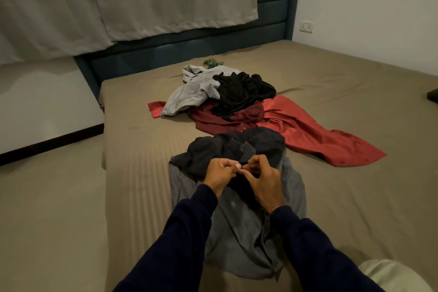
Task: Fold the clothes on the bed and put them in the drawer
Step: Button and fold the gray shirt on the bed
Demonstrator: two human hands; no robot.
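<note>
Head view: both hands, left hand (222,171) and right hand (259,176), pinch the dark shirt (239,147) at its placket, close together; it lies crumpled on the bed (132,140), so tugging may bunch it further

I see dark navy long sleeves (189,232) on both arms. On the right wrist — a thin braided band (276,208), red and white.
</note>
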